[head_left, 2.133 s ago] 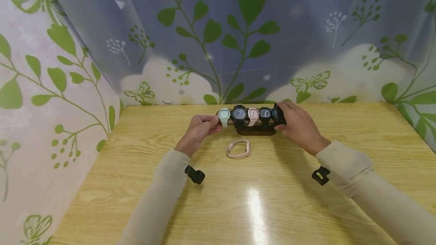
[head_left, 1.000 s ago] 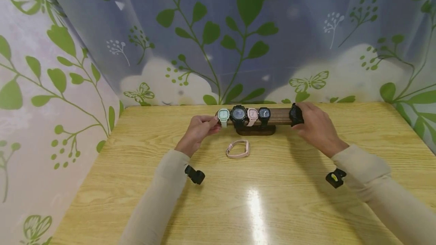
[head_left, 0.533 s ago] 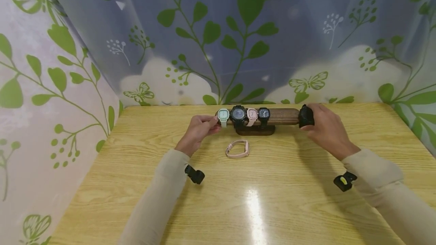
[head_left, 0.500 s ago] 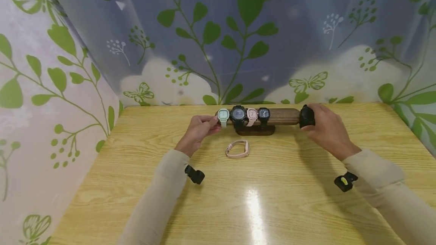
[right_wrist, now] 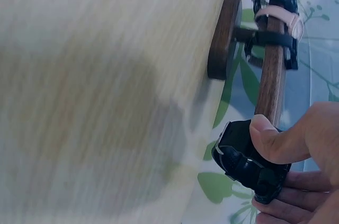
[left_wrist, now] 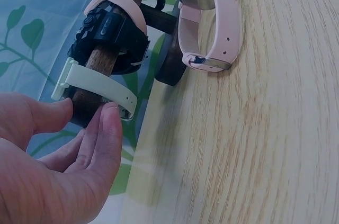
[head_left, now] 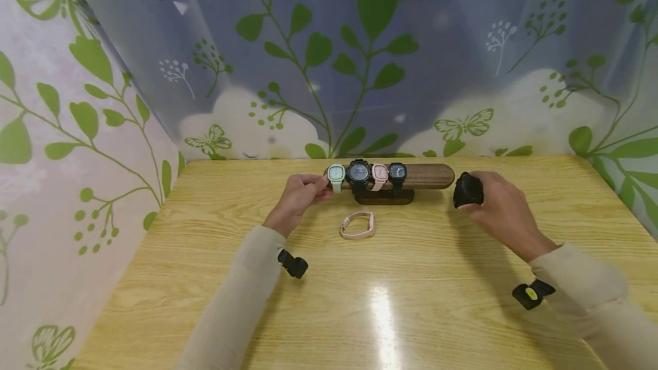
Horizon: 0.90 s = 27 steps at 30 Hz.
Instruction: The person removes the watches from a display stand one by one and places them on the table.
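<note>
A dark wooden watch stand [head_left: 429, 176] is at the back of the table, its bar carrying a mint green watch [head_left: 336, 173], a chunky black watch [head_left: 358, 172], a pink watch [head_left: 380, 173] and a small black square watch [head_left: 397, 172]. My left hand [head_left: 300, 201] pinches the bar's left end, thumb and fingertips beside the mint watch. Off the bar's right end, my right hand [head_left: 506, 210] grips another black watch [head_left: 468, 190]; the right wrist view shows its strap looped, with my thumb over it. Much of that watch's face is hidden.
A second pink watch [head_left: 358, 225] lies buckled on the wooden table [head_left: 329, 301] in front of the stand. Behind the table hangs a leaf-print curtain [head_left: 288, 101]. A small black camera is strapped on each wrist.
My right hand has slid the black watch rightward along the bar and off its end, then lowered it slightly toward me. The left hand keeps its hold.
</note>
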Motion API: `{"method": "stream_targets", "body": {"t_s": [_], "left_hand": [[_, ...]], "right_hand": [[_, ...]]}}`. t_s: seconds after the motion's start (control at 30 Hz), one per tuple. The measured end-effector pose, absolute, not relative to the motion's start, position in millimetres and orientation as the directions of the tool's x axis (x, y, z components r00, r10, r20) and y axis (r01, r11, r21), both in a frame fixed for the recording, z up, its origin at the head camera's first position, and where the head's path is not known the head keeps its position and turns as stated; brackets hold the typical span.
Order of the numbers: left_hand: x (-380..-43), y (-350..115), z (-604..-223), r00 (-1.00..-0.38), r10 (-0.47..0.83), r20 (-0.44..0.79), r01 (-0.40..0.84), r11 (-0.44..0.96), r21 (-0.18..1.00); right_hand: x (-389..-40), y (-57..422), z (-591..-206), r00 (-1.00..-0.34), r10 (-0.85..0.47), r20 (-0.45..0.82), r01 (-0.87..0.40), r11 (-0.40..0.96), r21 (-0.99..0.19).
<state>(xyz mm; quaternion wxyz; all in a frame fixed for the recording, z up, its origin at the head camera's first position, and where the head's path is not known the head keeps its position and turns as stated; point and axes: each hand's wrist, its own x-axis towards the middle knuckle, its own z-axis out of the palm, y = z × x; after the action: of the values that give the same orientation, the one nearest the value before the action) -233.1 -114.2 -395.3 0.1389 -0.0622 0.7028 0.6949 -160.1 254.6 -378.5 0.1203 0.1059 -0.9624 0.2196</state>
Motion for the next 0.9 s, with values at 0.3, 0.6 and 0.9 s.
{"method": "stream_targets", "body": {"t_s": [0.3, 0.6, 0.9], "left_hand": [[-233, -114, -394, -0.954, 0.109, -0.279, -0.278, 0.026, 0.96], [-233, -114, -393, -0.954, 0.108, -0.28, -0.279, 0.025, 0.96], [-232, -113, -393, -0.954, 0.102, -0.283, -0.281, 0.029, 0.959]], "right_hand": [[-142, 238, -382, -0.95, -0.176, 0.258, -0.275, 0.864, -0.423], [-137, 224, -388, -0.959, -0.186, 0.213, -0.268, 0.839, -0.474], [-135, 206, -398, -0.979, -0.168, 0.114, -0.203, 0.793, -0.574]]}}
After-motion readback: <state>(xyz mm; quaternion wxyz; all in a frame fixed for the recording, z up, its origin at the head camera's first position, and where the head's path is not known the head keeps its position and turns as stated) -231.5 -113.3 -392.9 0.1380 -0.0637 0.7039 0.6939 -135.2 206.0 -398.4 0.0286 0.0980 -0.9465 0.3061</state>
